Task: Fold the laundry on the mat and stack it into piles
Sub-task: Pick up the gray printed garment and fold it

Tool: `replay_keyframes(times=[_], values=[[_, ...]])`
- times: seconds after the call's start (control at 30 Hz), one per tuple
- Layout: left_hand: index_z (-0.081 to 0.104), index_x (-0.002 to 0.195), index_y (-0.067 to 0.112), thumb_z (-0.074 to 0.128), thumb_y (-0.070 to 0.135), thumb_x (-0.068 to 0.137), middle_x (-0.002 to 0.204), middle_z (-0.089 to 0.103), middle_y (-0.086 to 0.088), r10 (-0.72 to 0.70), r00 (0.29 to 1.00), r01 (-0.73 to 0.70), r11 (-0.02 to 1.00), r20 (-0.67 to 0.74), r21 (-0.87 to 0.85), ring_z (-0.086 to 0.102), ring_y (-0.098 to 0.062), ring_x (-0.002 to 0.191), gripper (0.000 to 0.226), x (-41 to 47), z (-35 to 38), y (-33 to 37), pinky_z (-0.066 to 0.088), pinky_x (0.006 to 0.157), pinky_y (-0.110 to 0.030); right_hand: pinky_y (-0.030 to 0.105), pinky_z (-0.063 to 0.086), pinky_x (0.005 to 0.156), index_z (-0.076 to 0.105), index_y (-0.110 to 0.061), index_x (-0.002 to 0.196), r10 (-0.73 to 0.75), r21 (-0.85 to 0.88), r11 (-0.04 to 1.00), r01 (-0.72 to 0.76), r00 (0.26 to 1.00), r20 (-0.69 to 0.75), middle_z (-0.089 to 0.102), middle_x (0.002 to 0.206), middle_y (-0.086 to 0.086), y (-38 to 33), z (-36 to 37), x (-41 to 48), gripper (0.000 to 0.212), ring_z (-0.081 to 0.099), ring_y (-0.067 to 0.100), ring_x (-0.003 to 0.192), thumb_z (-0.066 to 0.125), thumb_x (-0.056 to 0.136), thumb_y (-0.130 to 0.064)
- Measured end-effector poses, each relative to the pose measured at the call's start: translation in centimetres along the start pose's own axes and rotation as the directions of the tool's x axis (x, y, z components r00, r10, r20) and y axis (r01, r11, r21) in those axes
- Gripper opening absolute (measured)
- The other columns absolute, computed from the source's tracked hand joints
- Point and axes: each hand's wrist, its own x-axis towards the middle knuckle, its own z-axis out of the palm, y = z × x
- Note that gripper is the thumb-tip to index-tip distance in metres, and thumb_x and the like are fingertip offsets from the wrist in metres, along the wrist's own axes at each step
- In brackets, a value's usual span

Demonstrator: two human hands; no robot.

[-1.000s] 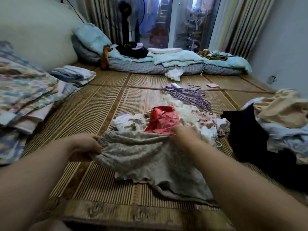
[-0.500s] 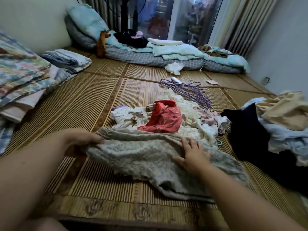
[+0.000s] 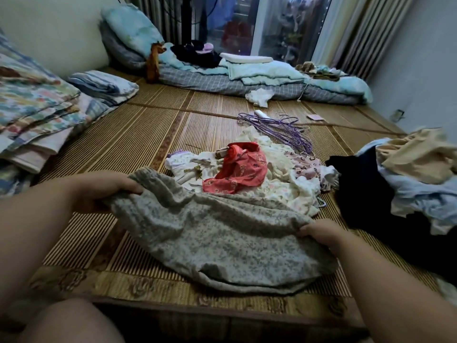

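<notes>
The right hand (image 3: 319, 235) has left off lying flat on the grey garment (image 3: 222, 238) and slid to its right edge, where its fingers now curl over a bunch of the cloth. The left hand (image 3: 108, 188) keeps its fingers curled over the far left corner, lifting it a little. The garment lies spread on the mat (image 3: 128, 134) before the person, its far edge against a heap of pale clothes (image 3: 279, 184) with a red piece (image 3: 239, 169) on top; purple hangers (image 3: 284, 129) lie beyond, a dark pile (image 3: 366, 184) to the right.
</notes>
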Motion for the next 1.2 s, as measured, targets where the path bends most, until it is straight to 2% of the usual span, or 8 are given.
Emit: replay_keyframes(times=[0.13, 0.4, 0.57, 0.67, 0.77, 0.93, 1.1, 1.2], values=[[0.062, 0.114, 0.004, 0.060, 0.011, 0.088, 0.093, 0.069, -0.017, 0.070, 0.998, -0.070, 0.997, -0.001, 0.014, 0.065, -0.024, 0.074, 0.027, -0.6, 2.5, 1.6, 0.055, 0.059, -0.029, 0.048, 0.055, 0.081, 0.064, 0.000, 0.105, -0.071, 0.188, 0.980, 0.057, 0.995, 0.070, 0.070, 0.095, 0.026, -0.8, -1.2, -1.5, 0.027, 0.068, 0.038, 0.084, 0.063, 0.078, 0.004], [0.064, 0.089, 0.007, 0.066, 0.010, 0.084, 0.063, 0.067, -0.006, 0.106, 0.991, -0.109, 0.994, -0.080, -0.027, 0.063, -0.016, 0.051, 0.006, -1.4, 5.4, 2.3, 0.049, 0.045, -0.023, 0.061, 0.054, 0.082, 0.061, 0.008, 0.106, -0.159, 0.134, 0.981, 0.141, 0.979, 0.128, 0.069, 0.097, 0.031, -5.2, -2.3, -4.6, 0.038, 0.069, 0.041, 0.084, 0.067, 0.070, -0.002], [0.064, 0.101, 0.000, 0.066, 0.010, 0.085, 0.061, 0.069, -0.007, 0.104, 0.989, -0.106, 0.994, -0.102, -0.019, 0.065, -0.016, 0.047, 0.019, -1.7, 6.0, 2.6, 0.047, 0.040, -0.022, 0.027, 0.051, 0.049, 0.060, -0.004, 0.091, -0.337, 0.097, 0.940, 0.327, 0.935, 0.113, 0.060, 0.075, 0.012, -10.2, 1.9, -8.0, 0.018, 0.057, 0.018, 0.048, 0.070, 0.078, -0.013], [0.064, 0.103, -0.002, 0.068, 0.010, 0.084, 0.071, 0.072, -0.011, 0.102, 0.988, -0.104, 0.995, -0.113, -0.008, 0.069, -0.021, 0.057, 0.024, -1.8, 5.6, 2.5, 0.052, 0.048, -0.027, 0.030, 0.054, 0.063, 0.059, -0.012, 0.107, -0.419, 0.135, 0.908, 0.398, 0.873, 0.249, 0.062, 0.092, 0.009, -11.3, 6.4, -9.5, 0.025, 0.060, 0.020, 0.071, 0.062, 0.090, -0.029], [0.064, 0.104, -0.001, 0.068, 0.012, 0.084, 0.084, 0.072, -0.015, 0.095, 0.989, -0.095, 0.995, -0.115, 0.004, 0.069, -0.025, 0.069, 0.024, -2.1, 5.2, 2.0, 0.055, 0.060, -0.032, 0.040, 0.040, 0.106, 0.037, -0.017, 0.146, -0.448, -0.069, 0.856, 0.512, 0.803, 0.393, 0.047, 0.144, 0.013, -10.3, 10.8, -9.6, 0.057, 0.050, 0.028, 0.127, 0.052, 0.096, -0.040], [0.062, 0.107, -0.001, 0.066, 0.012, 0.085, 0.094, 0.071, -0.018, 0.104, 0.989, -0.107, 0.994, -0.105, -0.025, 0.068, -0.029, 0.080, 0.026, -2.5, 4.7, 1.0, 0.056, 0.074, -0.039, 0.031, 0.012, 0.117, 0.016, -0.022, 0.155, -0.363, -0.255, 0.798, 0.546, 0.774, 0.518, 0.011, 0.163, -0.001, -6.4, 13.7, -8.0, 0.068, 0.013, 0.019, 0.149, 0.042, 0.099, -0.050], [0.059, 0.109, -0.002, 0.065, 0.011, 0.086, 0.094, 0.071, -0.020, 0.139, 0.990, -0.140, 0.990, -0.036, -0.033, 0.070, -0.027, 0.073, 0.027, -3.2, 6.1, 2.0, 0.058, 0.065, -0.036, 0.035, 0.032, 0.110, 0.046, -0.028, 0.142, -0.536, 0.077, 0.843, 0.533, 0.819, 0.204, 0.048, 0.146, -0.002, -5.9, 12.9, -8.4, 0.053, 0.042, 0.019, 0.135, 0.045, 0.096, -0.054], [0.061, 0.111, 0.002, 0.066, 0.014, 0.087, 0.098, 0.070, -0.015, 0.214, 0.974, -0.215, 0.976, 0.070, 0.015, 0.071, -0.024, 0.078, 0.027, -4.1, 9.5, 3.5, 0.059, 0.064, -0.031, 0.037, 0.041, 0.094, 0.055, -0.030, 0.130, -0.467, 0.440, 0.832, 0.337, 0.854, 0.228, 0.062, 0.127, -0.001, -6.7, 11.8, -8.8, 0.061, 0.055, 0.020, 0.118, 0.031, 0.091, -0.069]])
